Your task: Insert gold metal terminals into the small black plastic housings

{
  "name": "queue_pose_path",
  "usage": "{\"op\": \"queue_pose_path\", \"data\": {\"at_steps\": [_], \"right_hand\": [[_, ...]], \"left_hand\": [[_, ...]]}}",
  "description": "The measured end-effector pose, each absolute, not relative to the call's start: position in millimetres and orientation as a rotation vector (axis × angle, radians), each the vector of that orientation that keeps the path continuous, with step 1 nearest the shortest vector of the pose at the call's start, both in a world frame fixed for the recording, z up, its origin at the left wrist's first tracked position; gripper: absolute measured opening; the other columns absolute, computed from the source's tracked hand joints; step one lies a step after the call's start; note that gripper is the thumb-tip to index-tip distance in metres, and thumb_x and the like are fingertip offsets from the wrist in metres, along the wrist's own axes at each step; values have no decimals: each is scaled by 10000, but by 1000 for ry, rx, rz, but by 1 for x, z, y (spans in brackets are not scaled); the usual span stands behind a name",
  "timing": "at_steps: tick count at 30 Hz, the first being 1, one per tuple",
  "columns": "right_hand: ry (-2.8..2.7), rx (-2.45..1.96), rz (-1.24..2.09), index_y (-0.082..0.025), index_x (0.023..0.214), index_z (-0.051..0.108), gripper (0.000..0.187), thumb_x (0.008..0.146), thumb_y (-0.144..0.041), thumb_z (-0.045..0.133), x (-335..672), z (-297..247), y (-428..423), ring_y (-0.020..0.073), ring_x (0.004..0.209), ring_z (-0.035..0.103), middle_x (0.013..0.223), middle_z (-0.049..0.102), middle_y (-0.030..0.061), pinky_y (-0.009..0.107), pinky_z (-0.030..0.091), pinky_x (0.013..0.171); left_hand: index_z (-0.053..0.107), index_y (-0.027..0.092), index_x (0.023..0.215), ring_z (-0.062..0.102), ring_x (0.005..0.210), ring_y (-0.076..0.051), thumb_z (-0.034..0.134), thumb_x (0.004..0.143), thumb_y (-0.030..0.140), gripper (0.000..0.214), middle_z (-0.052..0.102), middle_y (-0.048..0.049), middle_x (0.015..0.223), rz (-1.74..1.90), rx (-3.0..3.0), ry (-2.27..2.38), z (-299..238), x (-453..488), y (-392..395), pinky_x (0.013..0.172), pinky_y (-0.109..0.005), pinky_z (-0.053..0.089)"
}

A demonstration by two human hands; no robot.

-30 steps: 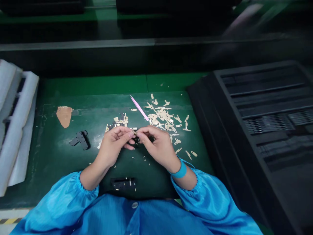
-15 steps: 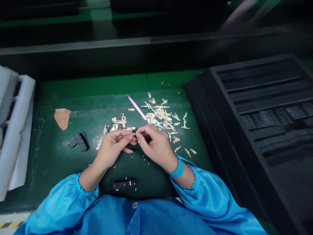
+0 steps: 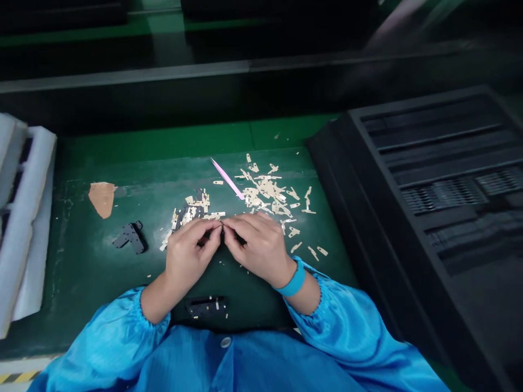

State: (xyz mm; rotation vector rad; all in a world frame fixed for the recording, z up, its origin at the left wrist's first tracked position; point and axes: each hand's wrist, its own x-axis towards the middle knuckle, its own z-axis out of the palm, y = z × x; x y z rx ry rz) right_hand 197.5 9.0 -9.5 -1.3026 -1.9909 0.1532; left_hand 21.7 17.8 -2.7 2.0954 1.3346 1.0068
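Observation:
My left hand (image 3: pixel 188 247) and my right hand (image 3: pixel 261 245) meet fingertip to fingertip over the middle of the table. Both are closed in a pinch around something tiny and dark that the fingers mostly hide; I cannot make out its kind. Behind my left fingers lies a heap of small black and pale parts (image 3: pixel 192 209). Beyond my right hand spreads a pile of flat cream-coloured pieces (image 3: pixel 269 188). Pink tweezers (image 3: pixel 227 179) rest between the two heaps. A black part with pale and gold bits (image 3: pixel 206 307) lies near my body.
Black hinged-looking plastic parts (image 3: pixel 133 237) lie at the left, below a tan scrap (image 3: pixel 102 199). White foam pieces (image 3: pixel 38 218) stand at the left edge. A large black tray (image 3: pixel 355 163) with slots fills the right side. Small bits dot the green table (image 3: pixel 98 299).
My fingertips have come closer together, and my left hand has turned so its fingers curl in. The small yellowish bit seen between them earlier is now hidden.

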Motion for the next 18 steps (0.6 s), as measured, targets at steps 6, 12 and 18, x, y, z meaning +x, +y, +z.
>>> {"op": "queue_pose_path", "data": {"at_steps": [6,12,18], "right_hand": [[-1987,-1305,112,-192,945,762,168,965,-163,597,198,-9,8,169,778,758,882,816,16,326,488,682],[-1987,-1347,141,-204,894,770,216,968,-155,573,198,-8,8,166,750,741,837,807,16,317,464,673],[-1872,-1431,276,-214,792,757,229,922,-159,576,199,-8,11,141,647,657,710,724,6,277,470,636]], "left_hand": [[722,162,986,756,803,-162,642,965,157,83,796,-54,914,1022,2386,1267,-6,20,20,721,-253,605],[720,150,1002,750,790,-165,643,963,143,86,791,-63,908,996,2423,1225,-7,20,19,713,-258,603],[745,176,952,731,713,-138,663,939,213,91,774,-36,875,895,1869,1346,-5,23,19,621,-219,606]]}}
